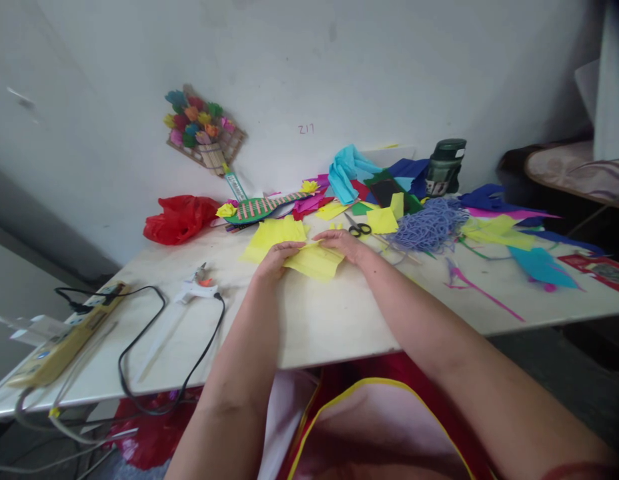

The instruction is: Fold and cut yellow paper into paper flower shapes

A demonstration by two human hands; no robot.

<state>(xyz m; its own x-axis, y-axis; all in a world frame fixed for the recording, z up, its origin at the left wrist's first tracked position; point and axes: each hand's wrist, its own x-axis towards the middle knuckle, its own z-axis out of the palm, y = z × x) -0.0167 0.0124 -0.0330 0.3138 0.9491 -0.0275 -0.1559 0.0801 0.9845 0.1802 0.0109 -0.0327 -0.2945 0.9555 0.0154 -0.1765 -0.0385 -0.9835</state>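
A sheet of yellow crepe paper (317, 262) is held by its upper edge between my two hands, just over the table's middle. My left hand (279, 257) pinches its left end, thumb and fingers together. My right hand (342, 245) grips it at the upper right, fingers bent over the edge. Behind my left hand lies another piece of yellow paper (274, 235), flat on the table. Black-handled scissors (359, 230) rest just beyond my right hand, near a small yellow paper square (382, 221).
A white glue gun (197, 291) and a power strip (69, 340) with a looping black cord lie at left. Purple string (429, 225), coloured paper scraps and a dark bottle (445, 168) crowd the right and back. A red plastic bag (180, 220) sits back left.
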